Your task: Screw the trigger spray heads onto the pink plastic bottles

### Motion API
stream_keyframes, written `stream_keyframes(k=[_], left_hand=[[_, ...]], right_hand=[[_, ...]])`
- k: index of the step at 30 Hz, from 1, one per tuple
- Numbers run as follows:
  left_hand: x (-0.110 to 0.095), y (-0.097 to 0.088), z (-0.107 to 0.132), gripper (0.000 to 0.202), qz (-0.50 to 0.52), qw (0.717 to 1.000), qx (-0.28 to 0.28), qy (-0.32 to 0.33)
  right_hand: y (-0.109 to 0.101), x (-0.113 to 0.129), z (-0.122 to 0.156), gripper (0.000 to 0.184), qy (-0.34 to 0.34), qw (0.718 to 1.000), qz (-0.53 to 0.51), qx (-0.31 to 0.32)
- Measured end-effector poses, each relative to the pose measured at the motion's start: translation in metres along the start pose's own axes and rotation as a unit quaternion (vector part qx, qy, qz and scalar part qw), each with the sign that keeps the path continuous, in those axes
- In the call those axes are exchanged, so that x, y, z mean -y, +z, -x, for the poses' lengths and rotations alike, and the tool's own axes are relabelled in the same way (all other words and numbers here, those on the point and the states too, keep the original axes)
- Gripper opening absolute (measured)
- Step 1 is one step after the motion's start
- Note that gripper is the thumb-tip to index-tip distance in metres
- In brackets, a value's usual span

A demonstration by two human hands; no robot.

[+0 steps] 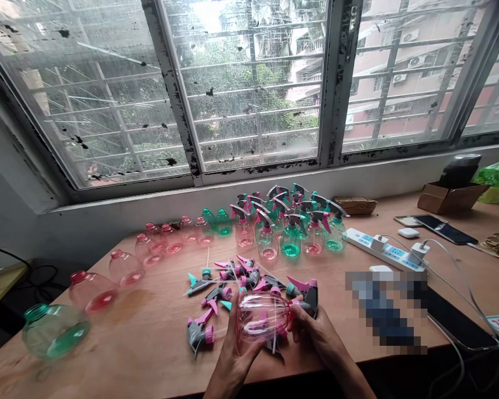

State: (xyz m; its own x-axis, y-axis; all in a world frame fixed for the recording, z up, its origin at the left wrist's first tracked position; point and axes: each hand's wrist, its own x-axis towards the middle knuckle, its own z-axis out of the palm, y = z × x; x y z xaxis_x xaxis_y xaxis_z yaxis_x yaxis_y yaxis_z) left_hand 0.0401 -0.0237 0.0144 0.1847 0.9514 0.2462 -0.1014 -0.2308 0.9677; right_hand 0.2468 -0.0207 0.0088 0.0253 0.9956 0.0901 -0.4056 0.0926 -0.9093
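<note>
Pink clear plastic spray bottle [261,320] is held sideways over the wooden table [149,343] near its front edge. The left hand [239,357] wraps its body and the right hand [316,332] grips the trigger head [310,299] at its neck. Loose sprayer heads [233,274] lie just behind.

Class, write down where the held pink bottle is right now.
Head view, bottom centre: the pink bottle is held sideways between the left hand and the right hand, just in front of the loose spray triggers on the table.
</note>
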Motion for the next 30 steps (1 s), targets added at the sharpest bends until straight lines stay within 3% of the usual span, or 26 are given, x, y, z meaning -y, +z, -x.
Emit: stream_keyframes(k=[5, 12, 18, 28, 30], left_hand=[[-0.004, -0.002, -0.001, 0.114, 0.002, 1.0, -0.001, 0.014], [0.002, -0.001, -0.001, 0.089, -0.004, 0.999, -0.006, 0.043], [0.012, -0.008, -0.004, 0.101, 0.003, 0.998, 0.02, 0.051], [0.014, -0.006, -0.002, 0.082, -0.025, 0.999, -0.02, 0.034], [0.014, -0.006, -0.002, 0.086, -0.033, 0.999, -0.024, 0.026]], right_hand=[[0.003, 0.003, 0.001, 0.042, 0.002, 1.0, 0.009, 0.017], [0.004, 0.006, 0.002, 0.044, 0.0, 1.0, 0.029, 0.008], [0.001, 0.003, 0.001, 0.044, -0.006, 0.999, 0.034, -0.003], [0.004, 0.005, 0.003, 0.049, -0.006, 0.998, 0.052, -0.024], [0.004, 0.005, 0.003, 0.048, -0.011, 0.998, 0.053, -0.025]])
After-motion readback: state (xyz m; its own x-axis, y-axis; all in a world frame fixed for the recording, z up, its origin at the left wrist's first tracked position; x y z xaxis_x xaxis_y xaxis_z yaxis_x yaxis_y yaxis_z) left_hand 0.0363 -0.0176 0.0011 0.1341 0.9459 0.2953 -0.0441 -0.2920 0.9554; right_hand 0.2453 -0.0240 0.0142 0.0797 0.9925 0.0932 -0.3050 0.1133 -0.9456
